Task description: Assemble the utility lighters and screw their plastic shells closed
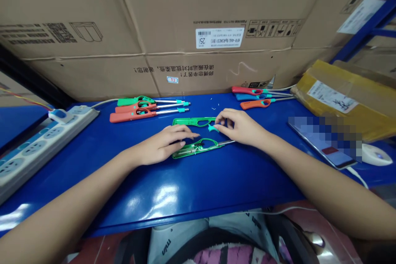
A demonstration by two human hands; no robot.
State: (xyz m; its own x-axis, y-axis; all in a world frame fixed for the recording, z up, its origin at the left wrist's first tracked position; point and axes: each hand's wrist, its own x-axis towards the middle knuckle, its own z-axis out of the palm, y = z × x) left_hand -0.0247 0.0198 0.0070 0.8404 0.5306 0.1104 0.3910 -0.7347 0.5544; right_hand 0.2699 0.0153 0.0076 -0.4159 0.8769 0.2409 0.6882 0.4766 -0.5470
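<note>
An opened green lighter half (194,148) lies on the blue table (192,189), its inner parts showing and its metal rod pointing right. Just behind it is a second green shell half (193,121). My left hand (163,144) rests over the left end of the opened half, fingers apart, with nothing visible held. Between the two halves, a small teal piece (212,128) is pinched at the fingertips of my right hand (236,126).
Red and green lighters (133,116) lie at the back left, several more (255,104) at the back right. A white power strip (46,144) runs along the left. On the right are a phone (321,144), a white mouse (375,154) and a yellow-taped box (346,95). A large carton (173,8) stands behind.
</note>
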